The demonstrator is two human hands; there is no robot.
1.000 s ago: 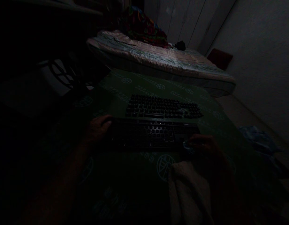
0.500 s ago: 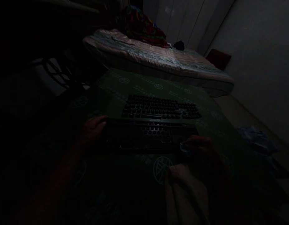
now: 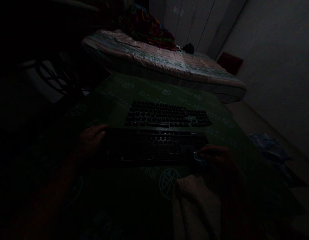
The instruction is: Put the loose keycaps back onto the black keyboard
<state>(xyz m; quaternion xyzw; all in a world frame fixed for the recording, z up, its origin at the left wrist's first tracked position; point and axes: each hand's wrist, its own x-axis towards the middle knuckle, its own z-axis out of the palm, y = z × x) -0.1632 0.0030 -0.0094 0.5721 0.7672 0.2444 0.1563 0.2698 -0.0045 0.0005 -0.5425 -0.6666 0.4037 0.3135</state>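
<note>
The room is very dim. A black keyboard frame (image 3: 154,146) with its keycaps off lies on a green printed mat (image 3: 169,95). Behind it the loose keycaps (image 3: 167,115) are laid out in rows. My left hand (image 3: 90,141) grips the frame's left end, fingers curled over the edge. My right hand (image 3: 216,158) is at the frame's right front corner, fingers pinched on a small pale thing (image 3: 198,156) that I cannot name. A light towel (image 3: 194,203) lies over my right forearm.
A mattress (image 3: 164,61) with a striped sheet and a heap of coloured cloth (image 3: 146,28) lies beyond the mat. A dark chair back (image 3: 53,76) stands at the left. Blue cloth (image 3: 267,148) lies on the floor at the right, near the wall.
The view has drifted a little, so everything sits slightly further left. Both hands stay at the ends of the keyboard frame.
</note>
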